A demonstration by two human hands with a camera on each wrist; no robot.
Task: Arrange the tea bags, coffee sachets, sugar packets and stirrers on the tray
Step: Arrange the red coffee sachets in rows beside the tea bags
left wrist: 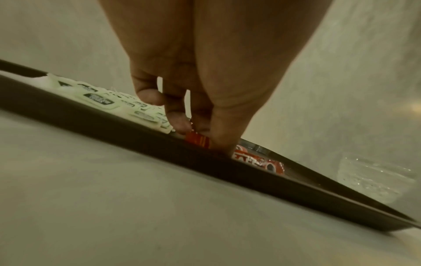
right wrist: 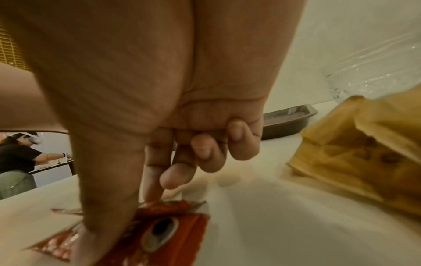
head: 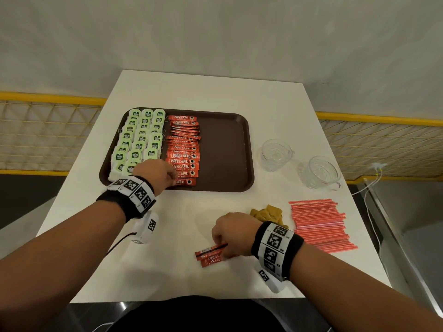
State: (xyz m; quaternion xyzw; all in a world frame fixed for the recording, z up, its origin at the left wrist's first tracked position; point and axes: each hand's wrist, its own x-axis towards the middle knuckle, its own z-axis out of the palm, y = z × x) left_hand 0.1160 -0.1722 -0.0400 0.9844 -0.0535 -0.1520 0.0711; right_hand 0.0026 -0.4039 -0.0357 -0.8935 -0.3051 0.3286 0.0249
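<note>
Pinching Nescafé-labelled sachets (head: pixel 211 256), right hand (head: pixel 230 232) nears Nescafé Classic row (head: pixel 183 149).

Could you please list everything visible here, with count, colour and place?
tray: one, brown, on table centre.
tea bags: many, green-labelled, three columns at tray's left.
coffee sachets: many, red, column beside tea bags.
loose sachets: a few, red, on table near edge.
sugar packets: small pile, brown, right of tray.
stirrers: many, red, table right.
glass cups: two, clear, right of tray.
table: one, white.
left hand: pinching nearest tray sachet.
right hand: pinching a loose sachet.
</note>
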